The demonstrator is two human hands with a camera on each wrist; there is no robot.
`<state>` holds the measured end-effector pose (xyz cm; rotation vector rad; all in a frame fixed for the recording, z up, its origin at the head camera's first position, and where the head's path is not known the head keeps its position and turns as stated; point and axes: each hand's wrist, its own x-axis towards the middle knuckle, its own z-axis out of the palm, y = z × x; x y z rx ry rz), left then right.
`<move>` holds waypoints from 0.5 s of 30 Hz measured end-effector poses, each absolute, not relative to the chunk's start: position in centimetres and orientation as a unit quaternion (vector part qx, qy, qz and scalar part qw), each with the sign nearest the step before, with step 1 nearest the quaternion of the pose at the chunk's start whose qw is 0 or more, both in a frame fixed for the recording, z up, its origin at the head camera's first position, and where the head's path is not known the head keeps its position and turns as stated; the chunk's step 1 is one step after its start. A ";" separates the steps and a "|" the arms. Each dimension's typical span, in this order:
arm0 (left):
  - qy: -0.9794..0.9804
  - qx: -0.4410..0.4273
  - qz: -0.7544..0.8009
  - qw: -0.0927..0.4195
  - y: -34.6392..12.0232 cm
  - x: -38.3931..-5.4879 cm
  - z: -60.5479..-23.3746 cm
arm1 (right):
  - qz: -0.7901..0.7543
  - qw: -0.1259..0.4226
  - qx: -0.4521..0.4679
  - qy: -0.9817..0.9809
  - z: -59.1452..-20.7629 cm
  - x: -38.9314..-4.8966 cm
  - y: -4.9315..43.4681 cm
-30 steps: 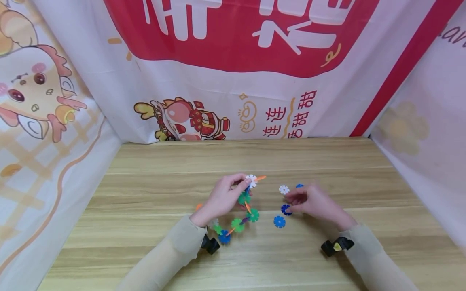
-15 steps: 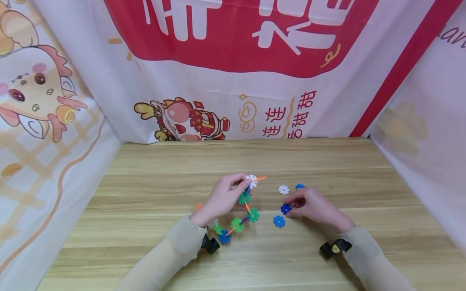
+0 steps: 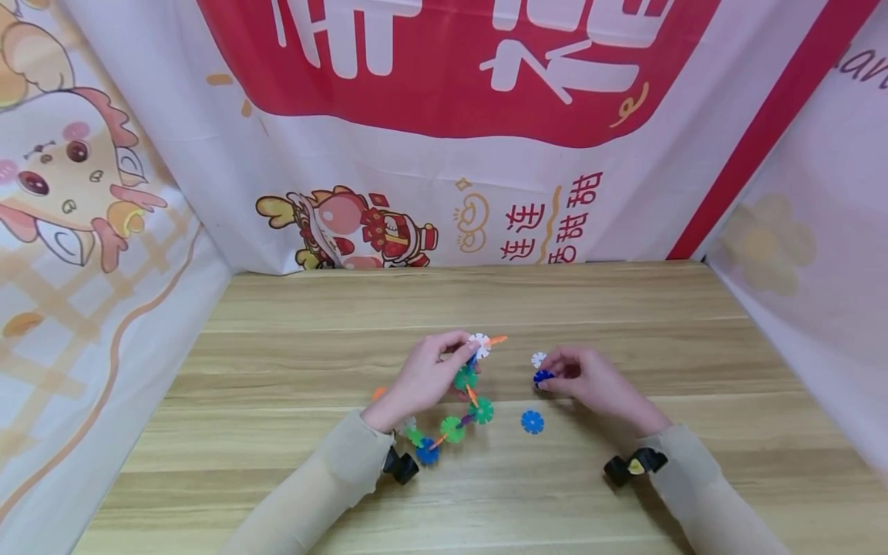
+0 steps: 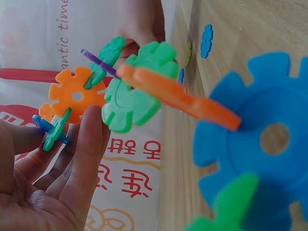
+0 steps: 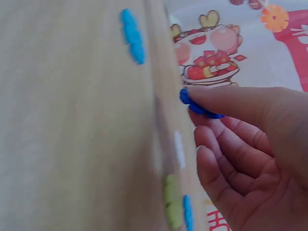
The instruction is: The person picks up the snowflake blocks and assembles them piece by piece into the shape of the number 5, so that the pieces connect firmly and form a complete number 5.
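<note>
My left hand [image 3: 430,371] pinches the upper end of a chain of interlocking snowflake discs. At that end are a white disc [image 3: 480,344] and an orange disc [image 3: 497,339]. Below them the chain curves over the table through a green disc [image 3: 482,410], a light green disc [image 3: 452,429] and a blue disc [image 3: 428,452]; the left forearm hides part of it. To the right, my right hand [image 3: 590,381] pinches a dark blue snowflake disc [image 5: 204,110] between thumb and forefinger. The right wrist view shows it raised off the table.
A loose white disc [image 3: 538,359] lies just beyond the right fingertips, and a lighter blue disc [image 3: 532,422] lies nearer the front. A yellow-green disc [image 5: 172,202] shows in the right wrist view. Printed cloth [image 3: 444,169] hangs along the table's back edge.
My right hand has taken hold of the dark blue disc and lifted it, moving it slightly away from the body. The left hand and the chain have stayed in place.
</note>
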<state>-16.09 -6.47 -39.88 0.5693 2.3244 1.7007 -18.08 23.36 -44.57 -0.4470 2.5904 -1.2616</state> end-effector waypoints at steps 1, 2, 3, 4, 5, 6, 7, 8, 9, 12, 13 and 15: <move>0.786 0.192 0.578 0.105 -6.5 -16.1 -39.9 | -0.437 0.103 -0.155 0.880 -44.4 -18.2 23.3; 0.785 0.192 0.580 0.106 -6.5 -16.1 -39.9 | -0.441 0.095 -0.160 0.878 -44.2 -18.4 23.2; 0.784 0.192 0.581 0.107 -6.5 -16.1 -39.9 | -0.445 0.086 -0.163 0.876 -44.0 -18.5 23.0; 0.783 0.192 0.581 0.108 -6.5 -16.1 -39.9 | -0.450 0.080 -0.166 0.874 -43.8 -18.6 22.9; 0.783 0.191 0.581 0.109 -6.5 -16.1 -39.9 | -0.454 0.074 -0.165 0.872 -43.6 -18.7 22.8; 0.783 0.190 0.582 0.111 -6.5 -16.1 -39.9 | -0.458 0.070 -0.165 0.871 -43.4 -18.8 22.6; 0.783 0.190 0.582 0.111 -6.5 -16.1 -39.9 | -0.463 0.067 -0.164 0.868 -43.1 -18.9 22.5; 0.784 0.191 0.580 0.110 -6.5 -16.1 -39.9 | -0.467 0.064 -0.165 0.866 -42.9 -19.0 22.3; 0.785 0.191 0.580 0.110 -6.5 -16.1 -39.8 | -0.470 0.061 -0.165 0.865 -42.6 -19.0 22.2; 0.787 0.191 0.577 0.110 -6.5 -16.1 -39.9 | -0.480 0.053 -0.162 0.860 -42.0 -19.1 21.8; 0.788 0.191 0.575 0.109 -6.5 -16.1 -39.8 | -0.484 0.052 -0.160 0.859 -41.8 -19.2 21.7; 0.790 0.191 0.573 0.109 -6.5 -16.1 -39.9 | -0.492 0.049 -0.155 0.855 -41.5 -19.2 21.5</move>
